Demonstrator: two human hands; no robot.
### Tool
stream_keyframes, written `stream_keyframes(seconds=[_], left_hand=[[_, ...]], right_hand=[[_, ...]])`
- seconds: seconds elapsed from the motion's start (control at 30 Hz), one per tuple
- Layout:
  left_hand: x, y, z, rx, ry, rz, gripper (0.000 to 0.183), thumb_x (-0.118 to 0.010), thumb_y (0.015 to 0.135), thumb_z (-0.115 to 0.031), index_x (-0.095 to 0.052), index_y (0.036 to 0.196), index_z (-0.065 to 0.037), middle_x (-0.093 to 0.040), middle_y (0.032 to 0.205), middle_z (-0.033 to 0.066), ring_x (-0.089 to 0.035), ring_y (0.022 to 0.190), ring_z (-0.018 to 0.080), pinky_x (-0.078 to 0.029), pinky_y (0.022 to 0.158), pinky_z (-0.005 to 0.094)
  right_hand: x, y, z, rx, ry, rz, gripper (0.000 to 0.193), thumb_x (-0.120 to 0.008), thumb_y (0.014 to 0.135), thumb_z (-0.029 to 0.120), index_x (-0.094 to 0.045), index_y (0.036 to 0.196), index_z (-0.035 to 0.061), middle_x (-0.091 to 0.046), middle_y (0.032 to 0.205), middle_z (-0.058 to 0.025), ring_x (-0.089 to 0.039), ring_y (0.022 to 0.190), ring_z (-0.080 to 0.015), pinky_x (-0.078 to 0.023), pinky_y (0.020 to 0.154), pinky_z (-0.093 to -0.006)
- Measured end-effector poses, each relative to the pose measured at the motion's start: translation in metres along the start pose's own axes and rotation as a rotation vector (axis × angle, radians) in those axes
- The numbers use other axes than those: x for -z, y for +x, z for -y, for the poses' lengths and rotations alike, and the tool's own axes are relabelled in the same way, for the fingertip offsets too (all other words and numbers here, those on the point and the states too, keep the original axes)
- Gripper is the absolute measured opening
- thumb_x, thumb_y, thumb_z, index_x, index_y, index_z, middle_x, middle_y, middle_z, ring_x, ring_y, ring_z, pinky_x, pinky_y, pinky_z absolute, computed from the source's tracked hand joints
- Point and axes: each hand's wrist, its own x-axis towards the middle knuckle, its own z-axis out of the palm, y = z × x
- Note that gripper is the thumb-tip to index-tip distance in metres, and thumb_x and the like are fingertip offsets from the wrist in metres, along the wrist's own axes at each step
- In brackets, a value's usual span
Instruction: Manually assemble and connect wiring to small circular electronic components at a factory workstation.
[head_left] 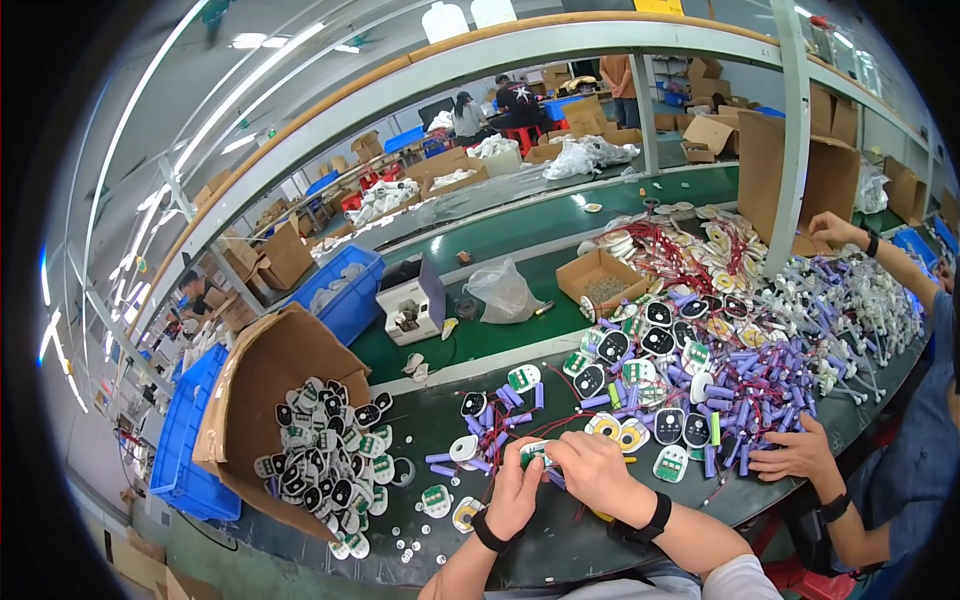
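Note:
Close together over the front of the dark table (450,535), my left hand (512,497) and my right hand (602,472) both grip a small white-cased part with a green circuit board (533,452). The fingers of both hands are closed around it, and part of it is hidden behind them. Purple battery cells (512,396) with red wires lie just beyond my hands. A round part with a yellow ring (467,513) rests beside my left wrist. Near it sits another green circuit board in a white shell (436,501).
A tipped cardboard box (225,420) spills many black-and-white parts (330,440) at left. Heaped cells and wires (730,400) cover the right side. A co-worker's hand (800,450) touches that heap. Metal uprights (790,150), a blue bin (345,295) and a small carton (603,280) stand beyond.

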Motion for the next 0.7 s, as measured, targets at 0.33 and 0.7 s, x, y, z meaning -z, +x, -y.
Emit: stream_keyframes(seconds=[0.33,0.7], left_hand=[[0.004,0.001,0.001,-0.029,0.142,0.009,0.018,-0.043,0.094,-0.012,-0.042,0.109,-0.002,-0.051,0.073,0.0020,-0.046,0.059,0.0063,-0.037,0.052,0.0224],[0.001,0.002,0.003,-0.028,0.136,0.028,0.021,-0.043,0.095,-0.016,-0.040,0.108,0.000,-0.053,0.072,0.0078,-0.052,0.059,0.0154,-0.042,0.054,0.0288]], right_hand=[[0.000,0.001,0.001,0.042,-0.057,0.007,0.019,-0.061,0.064,0.000,-0.059,0.081,0.0064,-0.050,0.069,-0.0041,-0.053,0.064,-0.0210,-0.041,0.053,-0.0330],[-0.005,0.000,0.001,0.046,-0.046,-0.046,0.017,-0.061,0.062,0.000,-0.057,0.078,0.0047,-0.050,0.069,-0.0056,-0.052,0.062,-0.0222,-0.040,0.052,-0.0332]])
